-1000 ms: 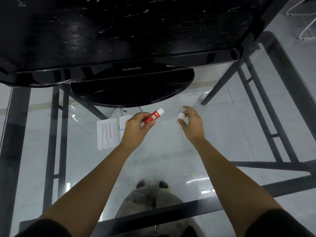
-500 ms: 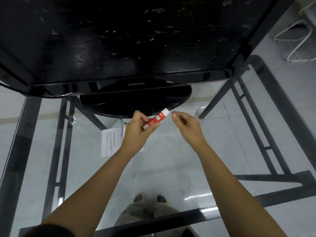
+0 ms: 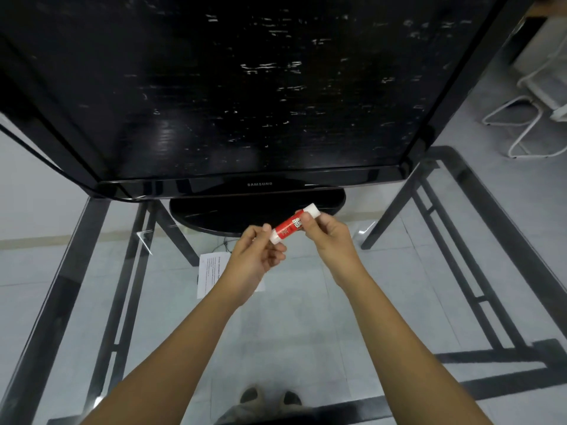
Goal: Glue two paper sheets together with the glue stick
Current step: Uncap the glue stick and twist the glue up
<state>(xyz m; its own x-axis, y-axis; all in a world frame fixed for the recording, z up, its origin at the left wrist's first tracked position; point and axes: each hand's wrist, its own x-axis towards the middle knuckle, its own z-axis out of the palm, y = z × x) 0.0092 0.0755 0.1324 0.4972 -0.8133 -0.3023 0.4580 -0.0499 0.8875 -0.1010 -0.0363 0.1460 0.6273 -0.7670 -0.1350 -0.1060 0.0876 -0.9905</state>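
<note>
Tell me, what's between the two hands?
The red glue stick, in the head view. The left hand pinches its lower end and the right hand grips near its white cap.

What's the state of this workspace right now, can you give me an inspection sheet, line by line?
Surface: glass table on a black frame, floor tiles visible through it.
Job's things: glue stick held in the air, white cap on its far end; paper sheets lie flat, partly hidden by the left hand.
Clutter: nothing seen beyond the monitor on its round base.
Grippers: left hand pinches the stick's lower end; right hand grips near the capped end.
Cables: thin dark wire below the monitor base.
Surroundings: white wire-frame furniture at right; person's feet under the table.
</note>
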